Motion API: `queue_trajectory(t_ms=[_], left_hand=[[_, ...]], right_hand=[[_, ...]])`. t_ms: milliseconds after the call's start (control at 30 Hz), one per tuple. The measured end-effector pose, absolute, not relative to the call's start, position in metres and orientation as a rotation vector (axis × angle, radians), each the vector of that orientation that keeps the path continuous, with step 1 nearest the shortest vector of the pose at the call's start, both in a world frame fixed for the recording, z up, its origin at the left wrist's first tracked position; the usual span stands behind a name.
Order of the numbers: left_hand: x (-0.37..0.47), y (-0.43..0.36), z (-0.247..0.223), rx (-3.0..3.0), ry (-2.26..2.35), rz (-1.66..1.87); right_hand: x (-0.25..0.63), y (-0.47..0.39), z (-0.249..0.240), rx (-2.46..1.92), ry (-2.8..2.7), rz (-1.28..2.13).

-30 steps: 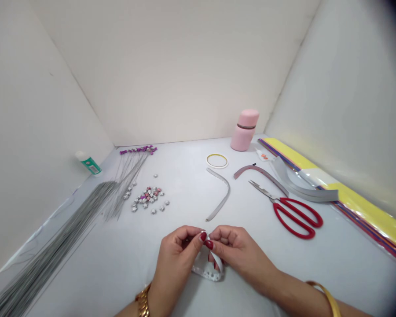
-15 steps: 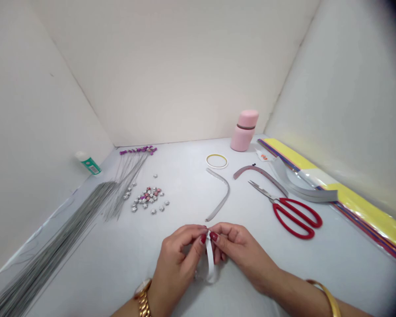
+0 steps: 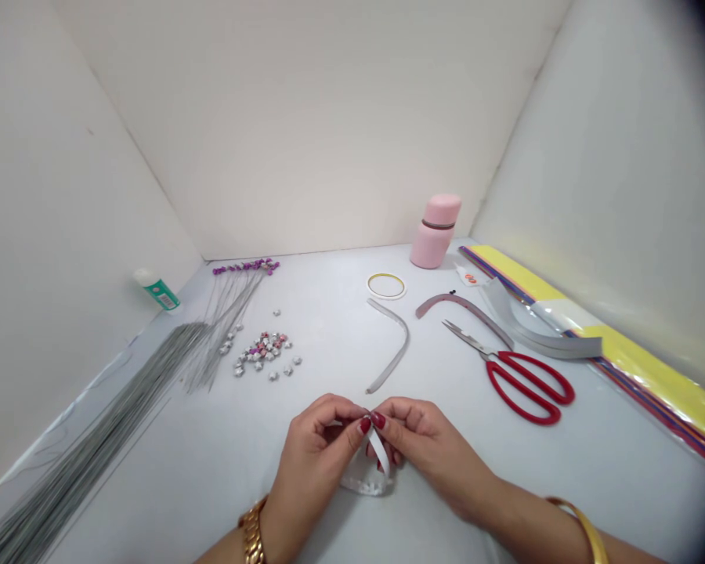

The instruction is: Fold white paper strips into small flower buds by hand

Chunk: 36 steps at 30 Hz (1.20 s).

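My left hand (image 3: 323,442) and my right hand (image 3: 432,442) meet at the front centre, thumbs and forefingers pinched together. Between them they hold the end of a narrow white paper strip (image 3: 379,453), which loops down below the fingers and curls back to the left. The pinched end is mostly hidden by fingertips. Beyond my hands lies a curved grey strip bundle (image 3: 403,348). Small folded paper stars (image 3: 258,356), silver, pink and purple, are heaped to the left. Red-handled scissors (image 3: 505,376) lie to the right, blades parted slightly.
Grey wires (image 3: 106,423) run along the left, beside purple-tipped stems (image 3: 247,268) and a green-labelled tube (image 3: 161,294). At the back are a tape ring (image 3: 386,296) and pink bottle (image 3: 432,235). More strips (image 3: 534,341) and yellow packets (image 3: 652,376) lie right.
The hanging loop of the white strip has swung right and a little up, showing more of its lower curl. Both hands stay pinched in nearly the same place.
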<state>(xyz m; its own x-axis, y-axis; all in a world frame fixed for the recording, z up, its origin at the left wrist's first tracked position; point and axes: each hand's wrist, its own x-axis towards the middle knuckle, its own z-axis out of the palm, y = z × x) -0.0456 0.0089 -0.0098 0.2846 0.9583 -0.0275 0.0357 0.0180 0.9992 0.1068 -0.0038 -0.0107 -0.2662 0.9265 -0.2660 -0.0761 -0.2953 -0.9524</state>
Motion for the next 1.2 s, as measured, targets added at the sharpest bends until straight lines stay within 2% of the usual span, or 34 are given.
queue_trajectory(t_ms=[133, 300, 667, 933, 1200], left_hand=[[-0.043, 0.0078, -0.01, 1.053, 1.025, 0.899], [-0.0407, 0.0064, -0.0091, 0.964, 1.008, 0.875], [-0.0466, 0.0044, -0.0162, 1.478, 1.157, 1.06], [-0.0497, 0.0044, -0.0105, 1.785, 0.978, 1.13], [-0.0477, 0.0026, -0.0134, 1.413, 1.006, 1.001]], right_hand=[[0.1071, -0.0054, -0.0113, -1.182, -1.191, 1.694], [0.106, -0.0061, -0.0094, -1.161, -1.177, 1.713], [0.1035, -0.0076, -0.0063, -1.131, -1.022, 1.811], [0.1045, -0.007, -0.0062, -1.091, -0.98, 1.769], [0.104, -0.005, -0.0065, -1.106, -0.921, 1.736]])
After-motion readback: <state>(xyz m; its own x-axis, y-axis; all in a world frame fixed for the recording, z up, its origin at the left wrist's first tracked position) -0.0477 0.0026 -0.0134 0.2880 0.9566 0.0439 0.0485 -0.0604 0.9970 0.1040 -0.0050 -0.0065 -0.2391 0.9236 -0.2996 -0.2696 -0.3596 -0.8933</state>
